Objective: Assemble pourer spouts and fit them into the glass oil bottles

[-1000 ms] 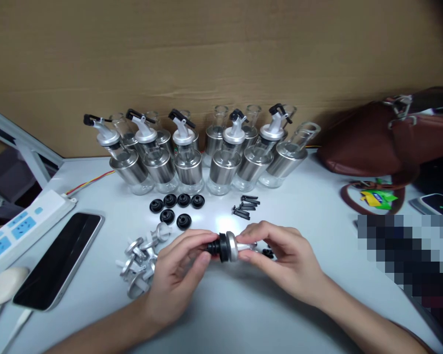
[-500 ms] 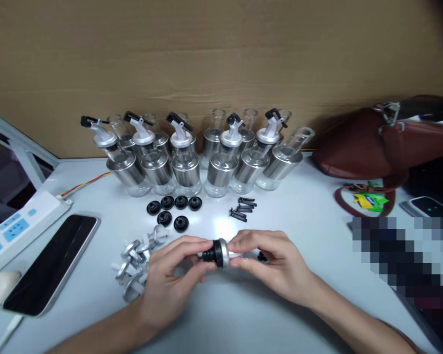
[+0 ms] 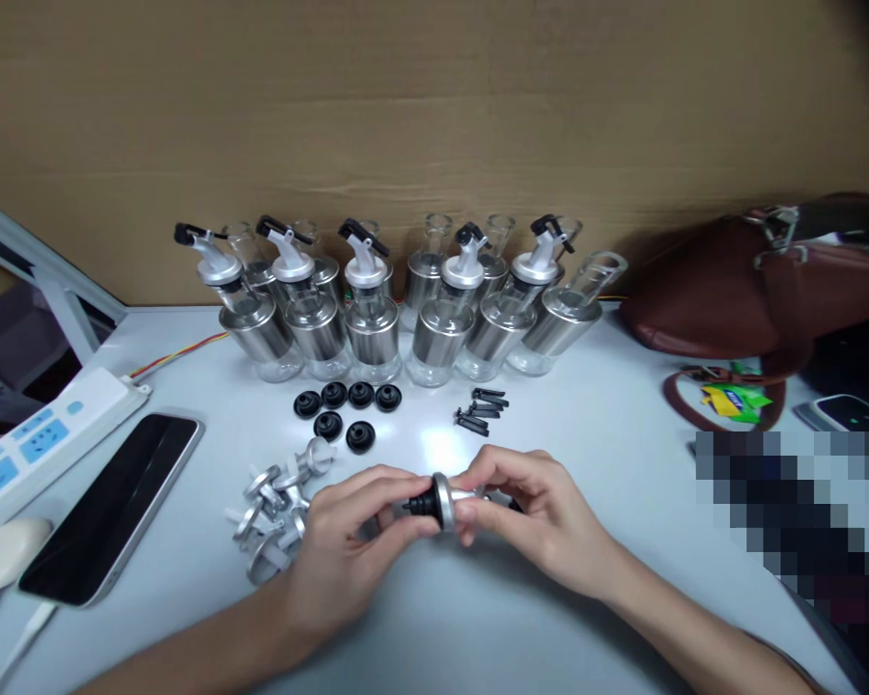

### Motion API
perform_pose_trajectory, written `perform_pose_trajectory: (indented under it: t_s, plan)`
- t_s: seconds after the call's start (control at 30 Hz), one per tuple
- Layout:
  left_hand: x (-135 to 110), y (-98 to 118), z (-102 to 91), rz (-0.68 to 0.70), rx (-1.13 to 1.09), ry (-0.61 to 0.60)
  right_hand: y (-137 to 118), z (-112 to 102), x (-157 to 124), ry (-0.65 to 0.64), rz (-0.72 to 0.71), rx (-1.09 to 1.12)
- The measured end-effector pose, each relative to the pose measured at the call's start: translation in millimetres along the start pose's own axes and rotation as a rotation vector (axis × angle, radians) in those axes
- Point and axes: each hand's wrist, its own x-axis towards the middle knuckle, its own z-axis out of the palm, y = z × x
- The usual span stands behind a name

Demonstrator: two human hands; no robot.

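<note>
Both my hands meet over the white table [image 3: 478, 618] on one pourer spout [image 3: 441, 500], a silver metal cap with a black rubber stopper on its left end. My left hand [image 3: 348, 550] pinches the black stopper end with its fingertips. My right hand [image 3: 536, 521] grips the silver spout end. Just left of my left hand lies a heap of several loose silver spouts [image 3: 275, 516]. Several black rubber stoppers [image 3: 348, 410] lie in two rows behind them. A small pile of black flip caps [image 3: 482, 407] rests beyond my right hand.
Several glass and steel bottles [image 3: 406, 309] stand in a row along a cardboard wall, some fitted with spouts. A black phone [image 3: 112, 507], a white power strip [image 3: 40, 449] and a pale oval object [image 3: 4, 555] lie at the left. A brown leather bag [image 3: 760, 285] sits at the right.
The black stopper has gone deeper into the silver cap between my fingers, so less of it shows. Both hands stay in about the same place.
</note>
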Motion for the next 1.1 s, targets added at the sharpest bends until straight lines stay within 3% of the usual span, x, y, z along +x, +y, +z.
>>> perform_pose_trajectory:
  t_s: [0.23, 0.4, 0.5, 0.6, 0.77, 0.9, 1.0, 1.1]
  plan:
    - [-2, -4, 0.8, -0.019, -0.015, 0.007, 2, 5, 4, 0.003, 0.119, 0.299]
    - [-8, -4, 4.5, -0.043, -0.161, -0.042, 4, 5, 6, -0.122, 0.245, 0.631]
    - [-12, -6, 6.8, -0.020, -0.150, -0.078, 6, 4, 8, -0.161, 0.303, 0.688]
    - [-13, -9, 8.3, -0.013, -0.102, -0.053, 5, 4, 9, -0.182, 0.294, 0.545]
    - [-11, -10, 10.4, -0.156, -0.256, -0.067, 0, 8, 6, -0.073, 0.111, -0.056]
    - [-10, -11, 10.7, -0.252, -0.305, -0.063, 2, 6, 2, 0.073, -0.172, -0.315]
    - [-12, -13, 10.8, -0.333, -0.317, -0.130, 3, 1, 2, 0.030, -0.435, -0.469]
    - [-13, -15, 11.1, -0.354, -0.301, -0.187, 3, -5, 4, -0.017, -0.579, -0.637]
